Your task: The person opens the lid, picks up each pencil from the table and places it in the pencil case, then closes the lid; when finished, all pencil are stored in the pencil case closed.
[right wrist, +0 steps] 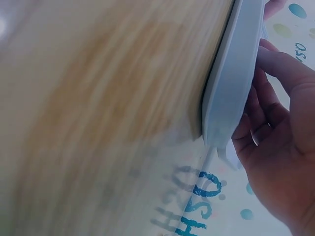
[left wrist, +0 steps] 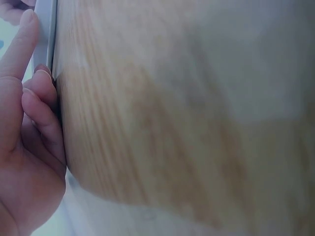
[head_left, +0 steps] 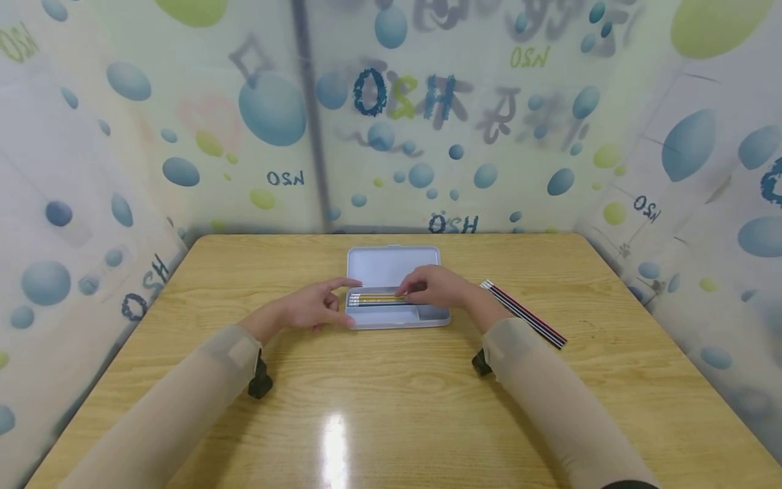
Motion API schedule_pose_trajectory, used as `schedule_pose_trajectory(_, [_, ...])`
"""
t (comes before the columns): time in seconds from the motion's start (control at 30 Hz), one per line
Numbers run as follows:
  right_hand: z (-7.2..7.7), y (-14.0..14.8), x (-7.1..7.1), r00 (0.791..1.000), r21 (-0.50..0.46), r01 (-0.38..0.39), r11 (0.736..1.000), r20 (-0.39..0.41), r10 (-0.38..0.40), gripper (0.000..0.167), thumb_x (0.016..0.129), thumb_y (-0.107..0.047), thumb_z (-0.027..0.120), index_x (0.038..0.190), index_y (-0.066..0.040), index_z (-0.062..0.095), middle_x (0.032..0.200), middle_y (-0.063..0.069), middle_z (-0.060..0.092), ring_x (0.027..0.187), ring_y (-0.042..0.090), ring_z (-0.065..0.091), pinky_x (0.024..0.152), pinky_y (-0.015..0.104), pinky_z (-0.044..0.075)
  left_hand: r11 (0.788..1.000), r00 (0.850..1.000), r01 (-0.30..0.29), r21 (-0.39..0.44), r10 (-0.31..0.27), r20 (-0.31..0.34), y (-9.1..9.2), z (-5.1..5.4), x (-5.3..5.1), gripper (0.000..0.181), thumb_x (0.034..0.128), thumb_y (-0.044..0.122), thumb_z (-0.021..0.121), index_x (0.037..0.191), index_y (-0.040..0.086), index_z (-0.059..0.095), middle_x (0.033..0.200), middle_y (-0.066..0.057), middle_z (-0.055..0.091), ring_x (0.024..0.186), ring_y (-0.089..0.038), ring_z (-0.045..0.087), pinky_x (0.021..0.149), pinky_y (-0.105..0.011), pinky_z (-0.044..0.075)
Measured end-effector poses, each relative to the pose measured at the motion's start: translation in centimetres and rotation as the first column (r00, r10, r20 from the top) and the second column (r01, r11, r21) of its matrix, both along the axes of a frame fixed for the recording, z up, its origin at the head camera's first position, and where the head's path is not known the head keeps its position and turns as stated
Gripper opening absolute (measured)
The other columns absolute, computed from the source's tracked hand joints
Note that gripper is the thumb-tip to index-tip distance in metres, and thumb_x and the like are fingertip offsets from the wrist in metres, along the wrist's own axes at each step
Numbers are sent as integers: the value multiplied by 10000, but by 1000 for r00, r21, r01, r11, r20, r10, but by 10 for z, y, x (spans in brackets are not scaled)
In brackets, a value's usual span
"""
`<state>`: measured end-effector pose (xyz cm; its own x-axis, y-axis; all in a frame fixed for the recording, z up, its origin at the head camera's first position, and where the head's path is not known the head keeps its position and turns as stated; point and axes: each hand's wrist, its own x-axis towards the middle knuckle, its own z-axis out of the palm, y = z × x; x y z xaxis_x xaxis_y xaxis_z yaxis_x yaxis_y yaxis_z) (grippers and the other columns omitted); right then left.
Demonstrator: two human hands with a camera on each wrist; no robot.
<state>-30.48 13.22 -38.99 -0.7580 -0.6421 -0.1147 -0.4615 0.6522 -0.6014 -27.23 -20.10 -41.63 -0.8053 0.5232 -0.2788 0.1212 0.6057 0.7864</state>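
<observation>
While the lid (head_left: 391,265) leans back on the far side, the pale pencil case (head_left: 391,326) lies on the wood-grained counter (head_left: 391,387), near the far edge and in front of the person. Its long rear compartment holds a row of pencils, a yellow pencil (head_left: 380,297) among them and dark pencils (head_left: 374,304) just on the near side of it, their pale ends all lined up towards the left. The front of the case has a long bare section and, at its right end, a smaller one

The left hand (head_left: 311,305) stands wide at the left end of the case, forefinger stretched to the rear corner and thumb to the front one, both touching the rim; the left wrist view shows its other fingers folded in against the counter. The right hand (head_left: 436,285) reaches over the right part of the rear compartment, its grip narrow, thumb and fingertips pinching the yellow pencil; from the right wrist the fingertips are hidden behind the case wall

To the right of the case, just beyond the right wrist, striped pencils (head_left: 525,315) in black, white and red lie side by side on a slant, pale ends towards the case. Both arms wear beige sleeves (head_left: 165,407), with a black wrist device (head_left: 260,380) below the left cuff. Behind hangs a pale backdrop (head_left: 232,156) printed with blue and green drops and mirrored lettering
</observation>
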Motion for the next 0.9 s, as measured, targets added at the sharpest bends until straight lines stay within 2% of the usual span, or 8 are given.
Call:
schedule_pose_trajectory(0.3, [6,29,7,997,-33,72,997,12,-72,165,1068,-232,740,1204,-246,832,1237,-20,761,1079,200,636,980,386,544,1000,1000,-3,-3,3,-7,0,1,1,886,949,388,883,1687,294,402,773,8,522,553,-156,431,540,-253,397])
schedule_pose_trajectory(0.63, [15,84,23,989,-70,141,988,-45,-144,233,1076,-265,718,1262,-162,813,1230,13,775,1015,198,642,883,373,546,1000,1000,-9,-3,9,-4,1,2,2,889,949,385,885,1688,301,400,783,6,528,562,-154,431,539,-251,393])
schedule_pose_trajectory(0.9, [13,129,32,976,-73,213,974,-26,-215,267,1079,-253,726,1300,-122,799,1283,65,765,1019,197,634,878,360,546,1000,1000,-2,-7,2,-11,0,0,0,882,955,382,881,1688,299,397,779,10,529,563,-148,436,543,-253,405])
